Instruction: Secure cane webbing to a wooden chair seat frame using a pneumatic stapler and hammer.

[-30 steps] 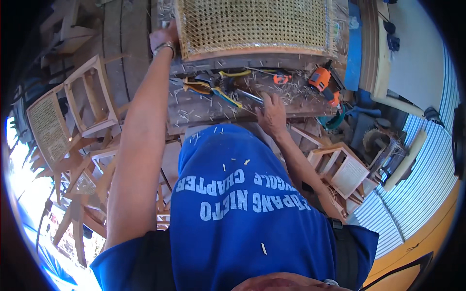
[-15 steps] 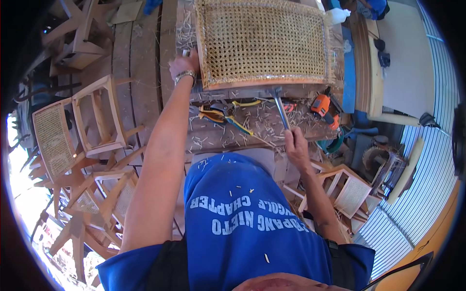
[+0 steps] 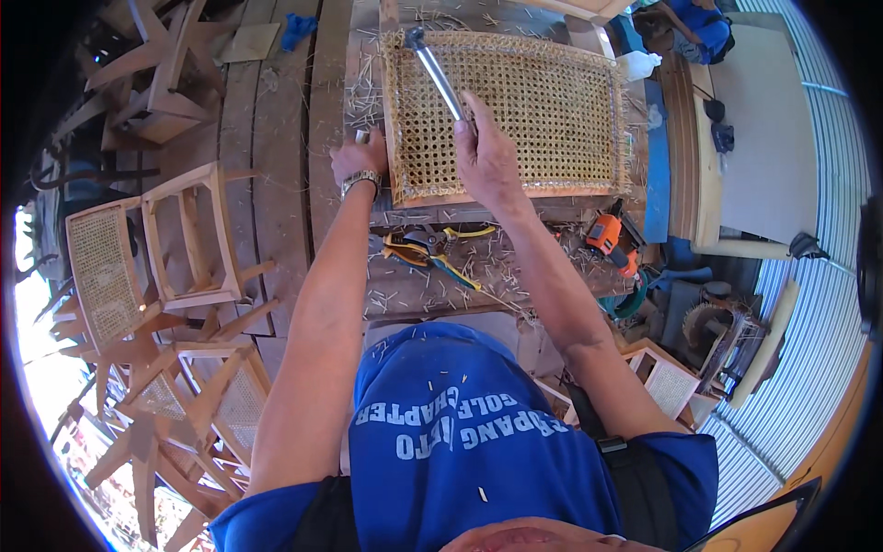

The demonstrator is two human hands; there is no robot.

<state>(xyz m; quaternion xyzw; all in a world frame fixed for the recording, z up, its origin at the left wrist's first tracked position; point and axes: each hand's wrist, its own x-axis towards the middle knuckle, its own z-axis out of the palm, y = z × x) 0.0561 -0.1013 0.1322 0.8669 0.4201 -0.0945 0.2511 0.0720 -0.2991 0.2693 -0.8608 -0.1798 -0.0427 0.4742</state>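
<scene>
A wooden-framed panel of woven cane (image 3: 524, 110) lies on the workbench in front of me. My right hand (image 3: 489, 156) reaches over the panel, closed around the handle of a hammer (image 3: 440, 85). The hammer's head is at the panel's far left corner; whether it touches cannot be told. Beside the panel's left edge, my left hand (image 3: 359, 158) is closed, with a small pale end showing at its fingers; the rest of what it holds is hidden. On the near part of the bench lie yellow-handled pliers (image 3: 409, 251) and an orange power tool (image 3: 607, 235).
Small cane scraps litter the bench (image 3: 386, 299). A white bottle (image 3: 639, 64) stands past the panel's right edge. Wooden chair frames (image 3: 193, 239) crowd the left. Another person (image 3: 704, 32) is at the far right. A circular saw blade (image 3: 706, 322) shows at the right.
My right hand has swung the hammer from the panel's near edge up and left to its far left corner. The panel sits slightly lower in view; my left hand stays beside its left edge.
</scene>
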